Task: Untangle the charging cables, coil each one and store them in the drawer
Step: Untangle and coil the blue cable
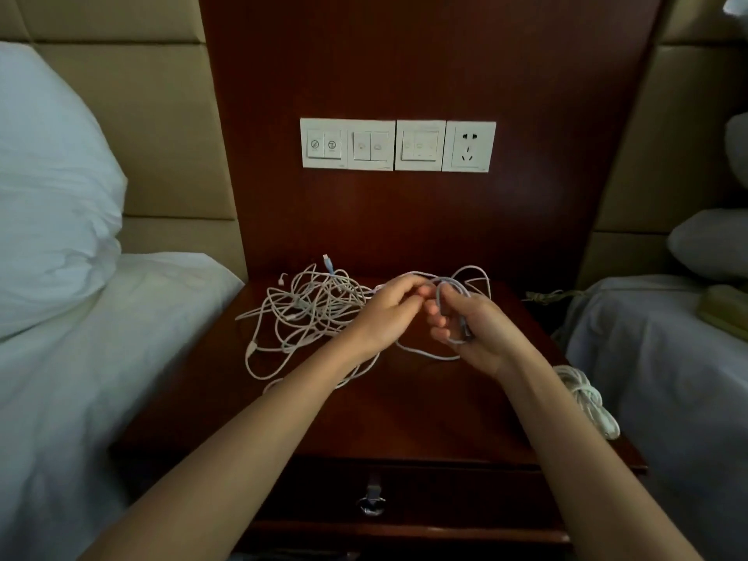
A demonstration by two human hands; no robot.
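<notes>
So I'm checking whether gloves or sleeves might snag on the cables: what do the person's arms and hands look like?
Both are bare. The left hand and right hand wear no gloves, and no rings or watch show. Both forearms are uncovered down to the picture's bottom edge, with no sleeves in view.

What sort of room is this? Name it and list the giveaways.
Probably a hotel twin bedroom: a dark wooden nightstand between two white-sheeted beds, padded beige headboard panels, and a white wall switch-and-socket panel.

Dim wood panel (425,66), perhaps padded walls (162,115)
</notes>
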